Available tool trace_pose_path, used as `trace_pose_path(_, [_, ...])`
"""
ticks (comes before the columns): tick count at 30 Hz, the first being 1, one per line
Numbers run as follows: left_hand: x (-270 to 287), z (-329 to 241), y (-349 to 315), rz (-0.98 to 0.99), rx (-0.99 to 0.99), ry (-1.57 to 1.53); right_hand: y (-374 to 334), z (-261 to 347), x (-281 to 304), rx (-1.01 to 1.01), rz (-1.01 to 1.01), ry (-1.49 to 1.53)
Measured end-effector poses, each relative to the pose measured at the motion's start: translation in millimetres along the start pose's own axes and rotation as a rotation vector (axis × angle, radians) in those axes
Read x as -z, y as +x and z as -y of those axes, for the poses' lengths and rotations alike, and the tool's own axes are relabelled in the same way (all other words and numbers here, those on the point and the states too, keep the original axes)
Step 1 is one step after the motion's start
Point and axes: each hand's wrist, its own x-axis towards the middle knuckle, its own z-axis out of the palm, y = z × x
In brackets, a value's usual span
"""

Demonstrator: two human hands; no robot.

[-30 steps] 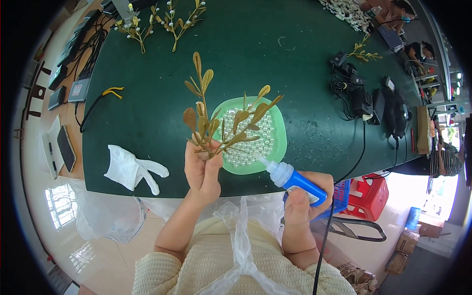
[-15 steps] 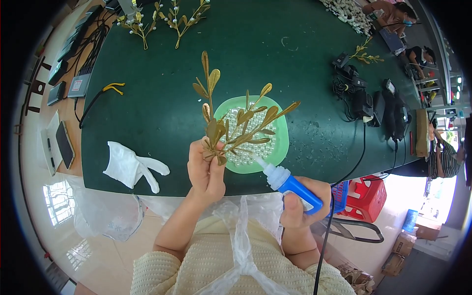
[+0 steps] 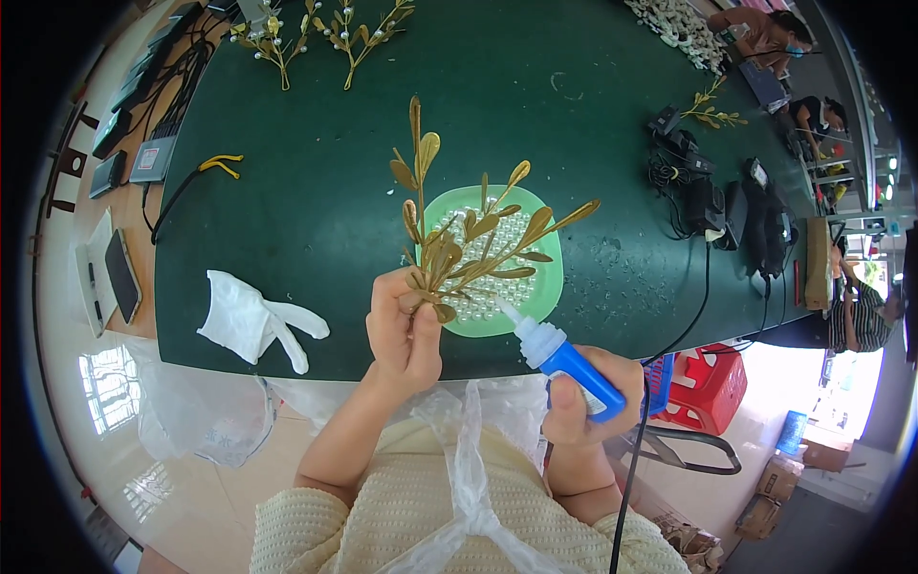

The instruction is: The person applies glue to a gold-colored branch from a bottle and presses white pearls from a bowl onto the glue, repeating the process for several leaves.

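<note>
My left hand (image 3: 404, 335) pinches the base of a gold artificial leaf branch (image 3: 486, 227), whose leafy stems fan up and to the right. Behind the branch, a light green tray (image 3: 545, 277) of white pearl beads (image 3: 516, 230) lies on the table. My right hand (image 3: 598, 397) is wrapped round a blue glue bottle (image 3: 581, 371) with a clear cap and thin nozzle. That nozzle points up and left, close to the lower stems over the tray's front edge; whether it touches a stem I cannot tell.
On the green table (image 3: 316, 191), a white glove (image 3: 251, 320) lies at the left. Pearl-studded gold branches (image 3: 356, 43) lie at the back. Black adapters with cables (image 3: 703, 191) sit at the right. A red stool (image 3: 708, 392) stands beyond the front edge. Other people (image 3: 765, 33) work at the far right.
The gold branch has shifted slightly right and turned a little in my left hand. The glue bottle stays almost in place, its nozzle still by the lower stems.
</note>
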Motion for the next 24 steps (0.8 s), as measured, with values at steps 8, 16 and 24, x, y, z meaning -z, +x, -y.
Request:
trace_pose_path(8, [1.0, 5.4, 1.8, -0.011, -0.113, 0.062, -0.5, 0.6, -0.5, 0.011, 0.012, -0.024])
trace_pose_path(16, [1.8, -0.3, -0.1, 0.024, 0.004, 0.037, -4.2, 1.2, -3.6, -0.002, -0.007, -0.029])
trace_pose_path(24, [1.9, 4.0, 1.2, -0.003, -0.096, 0.089, 0.2, 2.8, -2.1, 0.039, 0.004, -0.047])
